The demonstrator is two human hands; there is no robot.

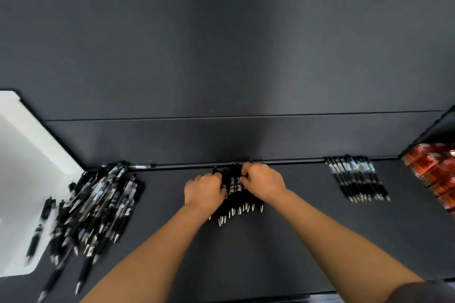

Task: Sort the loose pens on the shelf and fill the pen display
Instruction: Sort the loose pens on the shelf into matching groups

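A bunch of black pens (235,189) with silver tips lies at the middle of the dark shelf (295,229), against its back rail. My left hand (203,188) grips the bunch from the left side. My right hand (262,179) has its fingers curled over the top ends from the right. A messy pile of loose black pens (98,206) spreads over the left of the shelf. A neat row of black pens (358,178) lies side by side at the right.
A white tray (22,155) stands at the far left, with one or two pens (40,226) on it. Red packaged goods (435,174) sit at the right edge. A single clear pen (140,167) lies along the back rail. A dark wall rises behind.
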